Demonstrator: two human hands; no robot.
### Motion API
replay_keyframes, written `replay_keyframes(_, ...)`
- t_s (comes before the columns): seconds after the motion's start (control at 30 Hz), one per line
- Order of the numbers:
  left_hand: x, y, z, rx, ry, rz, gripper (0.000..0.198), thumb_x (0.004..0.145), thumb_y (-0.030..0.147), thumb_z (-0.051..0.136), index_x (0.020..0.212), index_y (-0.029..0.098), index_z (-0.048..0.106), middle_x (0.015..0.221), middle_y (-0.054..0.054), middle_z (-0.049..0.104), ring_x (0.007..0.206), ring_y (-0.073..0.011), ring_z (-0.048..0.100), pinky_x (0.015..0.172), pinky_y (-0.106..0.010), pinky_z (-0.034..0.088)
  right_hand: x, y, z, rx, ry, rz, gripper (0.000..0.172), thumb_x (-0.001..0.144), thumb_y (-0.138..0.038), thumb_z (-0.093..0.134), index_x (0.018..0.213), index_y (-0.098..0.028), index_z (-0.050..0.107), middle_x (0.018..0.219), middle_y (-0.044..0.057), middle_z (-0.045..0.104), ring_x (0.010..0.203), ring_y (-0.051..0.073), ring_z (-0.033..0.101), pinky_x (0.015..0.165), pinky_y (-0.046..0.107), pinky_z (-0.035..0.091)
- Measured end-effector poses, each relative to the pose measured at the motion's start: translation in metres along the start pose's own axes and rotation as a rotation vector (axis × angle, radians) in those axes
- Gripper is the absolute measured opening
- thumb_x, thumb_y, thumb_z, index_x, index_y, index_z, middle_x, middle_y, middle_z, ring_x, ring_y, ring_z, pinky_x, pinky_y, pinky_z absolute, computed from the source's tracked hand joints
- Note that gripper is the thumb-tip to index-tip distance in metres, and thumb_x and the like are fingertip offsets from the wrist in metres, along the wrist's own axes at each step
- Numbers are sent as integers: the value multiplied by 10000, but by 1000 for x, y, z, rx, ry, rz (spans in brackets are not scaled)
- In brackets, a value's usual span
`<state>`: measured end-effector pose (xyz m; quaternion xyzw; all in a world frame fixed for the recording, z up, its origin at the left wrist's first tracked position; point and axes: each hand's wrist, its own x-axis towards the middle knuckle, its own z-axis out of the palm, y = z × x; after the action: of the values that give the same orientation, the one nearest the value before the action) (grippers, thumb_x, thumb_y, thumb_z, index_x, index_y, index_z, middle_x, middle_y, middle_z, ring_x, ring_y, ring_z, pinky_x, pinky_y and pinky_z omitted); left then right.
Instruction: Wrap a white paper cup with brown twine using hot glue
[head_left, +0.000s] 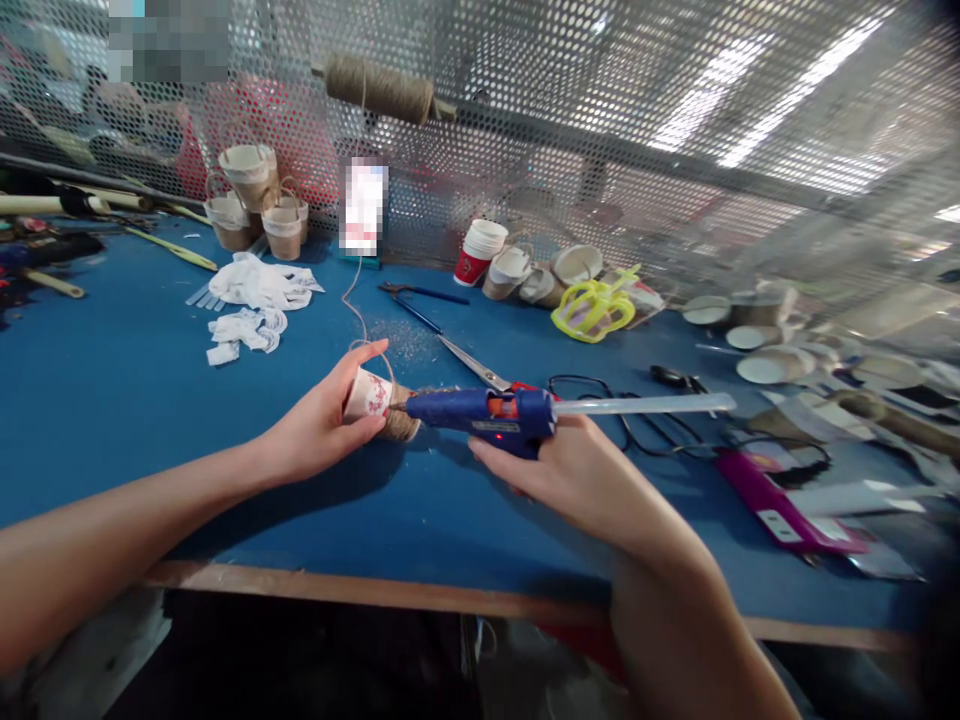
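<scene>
Head view: across your blue desk (480,540), the work sits near the middle, toward the near edge. Your hands are apart and both full: the right hand (574,465) is wrapped around the handle of a hot glue gun (450,411), and the left hand (330,420) grips a paper cup (367,394), index finger above and thumb below. Your gun is dark blue with an orange part midway, and a long translucent glue stick (645,404) juts from its rear. The cup you hold is tipped sideways, white with red print; its right end is bound in close brown turns of jute twine (400,429), and a loose strand rises toward the desk's far side. The nozzle (400,407) points at the twine's edge, and a small red light (499,436) glows on the gun.
</scene>
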<state>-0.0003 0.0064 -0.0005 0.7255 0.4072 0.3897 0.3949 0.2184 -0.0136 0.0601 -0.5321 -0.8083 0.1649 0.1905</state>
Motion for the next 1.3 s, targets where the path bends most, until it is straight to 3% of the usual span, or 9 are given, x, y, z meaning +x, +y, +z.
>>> replay_keyframes(0.17, 0, 0, 0, -14, -30, -2, 619, 786, 159, 491, 1335, 149, 205, 1289, -122, 415, 1128, -248, 459, 975, -414, 357, -2, 1, 2, -4, 13, -14, 133, 732, -264, 490, 624, -189, 510, 542, -22, 522, 516, 117, 482, 519, 235, 403)
replay_keyframes(0.37, -1, 0, 0, 48, -26, 22, 598, 790, 170, 484, 1326, 131, 222, 1366, -130, 325, 1233, -274, 342, 1027, -420, 288, -4, 4, 2, -29, 15, -16, 129, 733, -280, 512, 654, -182, 545, 562, -22, 548, 522, 122, 495, 496, 233, 397)
replay_keyframes(0.67, -3, -2, -1, 123, -77, 72, 613, 806, 173, 449, 1348, 139, 164, 1378, -129, 300, 1241, -249, 340, 1046, -388, 268, 0, 0, 0, -44, 52, -21, 152, 726, -263, 501, 598, -180, 506, 495, -38, 454, 486, 108, 443, 492, 230, 383)
replay_keyframes(0.93, -4, 2, -1, 96, -119, 70, 628, 804, 158, 450, 1356, 168, 150, 1394, -122, 278, 1240, -252, 345, 1041, -404, 267, 3, -3, -3, -2, 40, 25, 240, 729, -254, 505, 509, -211, 419, 431, -42, 459, 438, 106, 452, 457, 227, 379)
replay_keyframes(1.13, -4, 1, -2, 104, -134, 69, 633, 806, 157, 455, 1358, 165, 146, 1396, -119, 285, 1246, -248, 341, 1039, -383, 274, 0, -2, -4, 4, 24, 36, 218, 728, -269, 509, 534, -209, 430, 443, -42, 476, 448, 108, 466, 464, 226, 380)
replay_keyframes(1.3, -4, 0, -1, 99, -129, 59, 638, 809, 169, 454, 1363, 160, 137, 1360, -130, 344, 1220, -253, 377, 1014, -399, 315, -3, -1, -5, 18, 6, 27, 208, 733, -276, 497, 554, -205, 419, 438, -61, 405, 426, 88, 398, 446, 212, 362)
